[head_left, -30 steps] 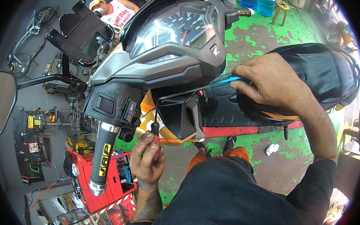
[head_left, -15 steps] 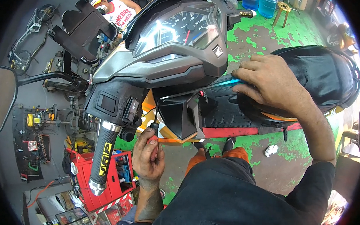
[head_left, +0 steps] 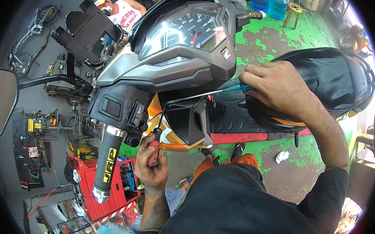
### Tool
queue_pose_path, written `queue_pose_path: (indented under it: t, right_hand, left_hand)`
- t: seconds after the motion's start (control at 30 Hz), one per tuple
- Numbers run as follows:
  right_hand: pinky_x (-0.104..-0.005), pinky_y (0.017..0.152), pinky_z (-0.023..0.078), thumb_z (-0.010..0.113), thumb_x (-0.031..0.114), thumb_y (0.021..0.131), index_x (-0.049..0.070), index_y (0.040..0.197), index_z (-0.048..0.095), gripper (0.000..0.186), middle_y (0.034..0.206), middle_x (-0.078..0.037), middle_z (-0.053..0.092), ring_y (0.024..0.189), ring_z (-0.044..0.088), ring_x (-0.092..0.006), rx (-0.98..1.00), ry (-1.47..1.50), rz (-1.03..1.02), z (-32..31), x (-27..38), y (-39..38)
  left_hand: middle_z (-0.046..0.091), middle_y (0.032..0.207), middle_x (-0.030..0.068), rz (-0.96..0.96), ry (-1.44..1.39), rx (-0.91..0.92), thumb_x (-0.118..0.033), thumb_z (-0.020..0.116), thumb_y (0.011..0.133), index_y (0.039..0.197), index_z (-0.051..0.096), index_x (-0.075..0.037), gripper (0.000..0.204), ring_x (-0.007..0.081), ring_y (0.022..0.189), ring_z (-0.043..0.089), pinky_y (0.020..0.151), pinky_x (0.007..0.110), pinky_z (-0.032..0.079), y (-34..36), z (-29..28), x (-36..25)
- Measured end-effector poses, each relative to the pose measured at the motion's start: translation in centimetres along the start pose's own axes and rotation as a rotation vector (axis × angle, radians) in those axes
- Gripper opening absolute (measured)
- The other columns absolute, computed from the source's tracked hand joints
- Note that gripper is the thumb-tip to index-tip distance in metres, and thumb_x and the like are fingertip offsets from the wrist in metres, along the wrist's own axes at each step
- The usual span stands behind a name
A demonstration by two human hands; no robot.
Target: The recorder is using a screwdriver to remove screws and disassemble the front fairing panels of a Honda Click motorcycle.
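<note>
My left hand [head_left: 150, 170] is closed around the red and black handle of a screwdriver [head_left: 154, 151], its thin shaft pointing up beside the scooter's left handlebar. From the right, my right hand [head_left: 278, 85] grips the translucent blue-green handle of another screwdriver [head_left: 233, 88]. That one's long shaft lies almost level, reaching left under the instrument cluster [head_left: 188, 30]. Both shafts meet, or nearly so, at the upper left corner of the black inner panel [head_left: 183, 121]; whether the tips touch anything I cannot tell.
A rubber handlebar grip [head_left: 107, 163] and a mirror [head_left: 1, 103] stand at left. The black seat [head_left: 329, 78] is at right. Behind the grip is a red tool cabinet [head_left: 90, 184]. One person [head_left: 127, 12] is beyond the front; another [head_left: 174, 199] is partly visible beside my left forearm.
My left hand has shifted slightly down and left with its screwdriver. My right hand has changed its hold on the blue-green handle. Another person has come into view behind my left forearm.
</note>
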State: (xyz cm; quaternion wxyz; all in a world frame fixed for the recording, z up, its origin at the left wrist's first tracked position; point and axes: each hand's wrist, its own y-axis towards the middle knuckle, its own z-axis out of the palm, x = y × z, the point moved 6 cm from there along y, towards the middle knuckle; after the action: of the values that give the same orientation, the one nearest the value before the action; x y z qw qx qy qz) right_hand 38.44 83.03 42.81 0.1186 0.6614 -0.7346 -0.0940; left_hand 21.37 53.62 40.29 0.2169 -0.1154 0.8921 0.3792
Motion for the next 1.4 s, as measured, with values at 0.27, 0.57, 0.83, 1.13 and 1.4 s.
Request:
queue_pose_path:
  t: [0.27, 0.57, 0.83, 1.13, 1.4]
  right_hand:
    - [-0.0457, 0.070, 0.056, 0.064, 0.035, 0.096, 0.007, 0.100, 0.062, 0.028, 0.094, -0.010, 0.068, 0.084, 0.070, -0.0336, 0.093, 0.027, 0.084, 0.7, -0.4, 0.1]
    - [-0.0427, 0.068, 0.058, 0.067, 0.033, 0.095, 0.008, 0.115, 0.055, 0.034, 0.103, -0.010, 0.064, 0.083, 0.071, -0.0319, 0.113, 0.045, 0.085, 0.3, 0.0, 0.5]
    - [-0.0453, 0.071, 0.057, 0.067, 0.036, 0.093, 0.006, 0.106, 0.060, 0.033, 0.092, -0.015, 0.068, 0.084, 0.070, -0.0362, 0.177, 0.111, 0.142, 0.5, 0.0, 0.1]
    - [-0.0449, 0.071, 0.056, 0.071, 0.023, 0.089, 0.009, 0.111, 0.056, 0.031, 0.101, -0.012, 0.063, 0.089, 0.069, -0.0344, 0.124, 0.135, 0.145, 0.1, 0.0, 0.1]
    - [-0.0479, 0.070, 0.054, 0.072, 0.023, 0.088, 0.008, 0.111, 0.055, 0.032, 0.095, -0.013, 0.064, 0.088, 0.068, -0.0363, 0.049, 0.217, 0.191, 1.5, -0.1, -0.9]
  left_hand:
    - [0.064, 0.124, 0.0290, 0.063, 0.067, 0.011, 0.003, 0.064, 0.096, 0.123, 0.050, -0.001, 0.031, 0.0368, 0.113, 0.066, 0.095, 0.043, 0.056, 0.4, 0.1, -0.8]
    - [0.065, 0.124, 0.0282, 0.056, 0.106, 0.034, 0.006, 0.065, 0.094, 0.123, 0.052, 0.001, 0.032, 0.0390, 0.114, 0.066, 0.096, 0.044, 0.056, 0.8, -0.3, -1.4]
    - [0.065, 0.124, 0.0285, 0.056, 0.101, 0.044, 0.003, 0.065, 0.093, 0.124, 0.051, 0.001, 0.034, 0.0369, 0.115, 0.066, 0.097, 0.043, 0.056, 0.5, -0.3, -0.7]
    - [0.064, 0.123, 0.0246, -0.027, -0.038, -0.094, 0.004, 0.066, 0.093, 0.125, 0.049, 0.004, 0.036, 0.0269, 0.111, 0.066, 0.092, 0.034, 0.056, -0.6, -0.6, 1.9]
    - [0.059, 0.117, 0.0128, -0.395, -0.256, -0.300, -0.002, 0.065, 0.098, 0.132, 0.045, 0.004, 0.040, 0.0153, 0.100, 0.061, 0.084, 0.026, 0.052, -2.1, -1.5, 4.5]
